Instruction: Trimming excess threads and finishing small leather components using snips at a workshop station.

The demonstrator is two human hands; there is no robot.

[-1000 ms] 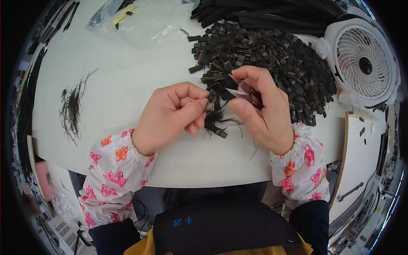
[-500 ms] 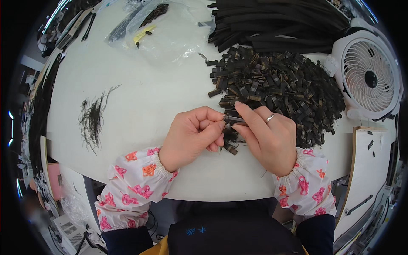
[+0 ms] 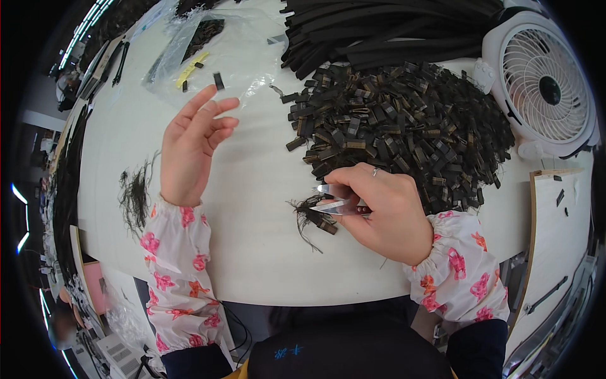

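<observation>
Head view, small black piece: it shows just beyond the left fingertips, against the clear plastic bag (image 3: 243,54); whether the small black piece (image 3: 218,81) is in the air or lying down, I cannot tell.
Left hand: the left hand (image 3: 189,142) is raised, its fingers spread and released, apparently grasping nothing.
Right hand: the right hand (image 3: 394,208) grasps metal snips (image 3: 341,208) with its fingers, the blades parted.
Just changed: half a second ago both hands met at the snips, the left pinching a dark piece at the blades; now the left is well apart from them.
What it means: the cut at that piece looks finished, and the piece let go.
By the blades: a dark thread tuft (image 3: 307,213) and a dark tab (image 3: 327,227) lie together on the tabletop (image 3: 259,240).
Beyond the right hand: a large pile of black pieces (image 3: 404,126), with long black strips (image 3: 379,31) behind.
Edges: a loose thread clump (image 3: 134,196) at left, a white fan (image 3: 543,91) at right.
</observation>
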